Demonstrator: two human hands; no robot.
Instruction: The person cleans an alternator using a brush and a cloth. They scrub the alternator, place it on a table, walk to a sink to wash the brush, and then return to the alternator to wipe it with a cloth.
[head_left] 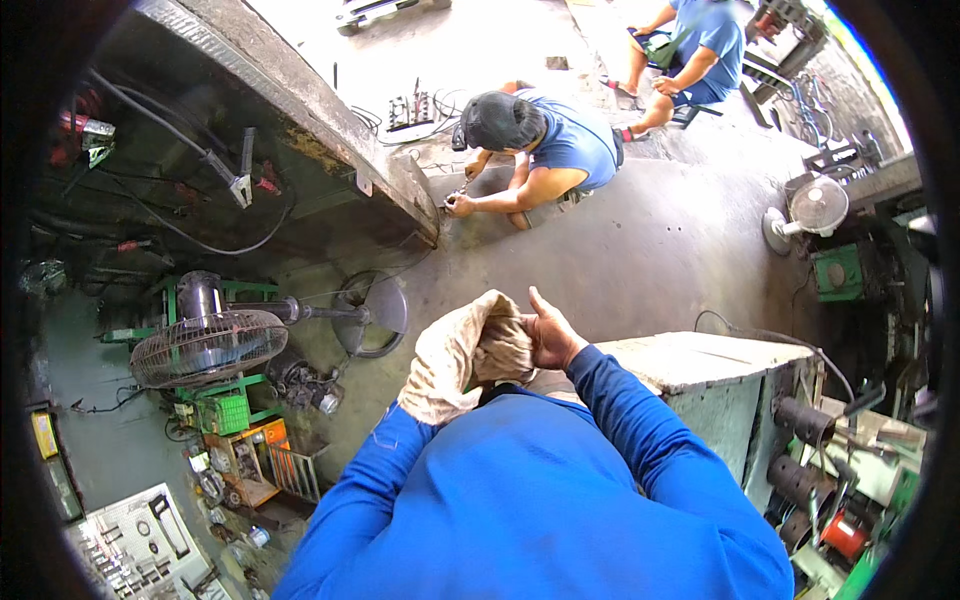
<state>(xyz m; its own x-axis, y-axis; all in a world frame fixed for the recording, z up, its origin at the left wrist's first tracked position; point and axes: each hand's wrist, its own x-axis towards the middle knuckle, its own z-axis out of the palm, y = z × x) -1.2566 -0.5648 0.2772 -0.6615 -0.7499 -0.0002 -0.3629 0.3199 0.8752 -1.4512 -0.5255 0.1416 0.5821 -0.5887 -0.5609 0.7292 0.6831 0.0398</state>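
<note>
A beige, stained work glove (438, 365) of soft cloth covers my left hand and wrist, held up in front of my chest. The glove bends over at the top, and the fingers inside it are hidden. Bare and close against its right side is my right hand (552, 338), thumb pointing up. Its other fingers curl against the beige fabric, their tips out of sight. Both blue sleeves (640, 425) reach down to the wrists.
Ahead, a person in a cap (575, 145) crouches beside a heavy beam (330, 130), hands on a small metal part. Another person (700, 50) sits behind. A cage fan (208, 348) stands left, a white fan (818, 205) far right. A pale-topped cabinet (690, 358) is close on my right.
</note>
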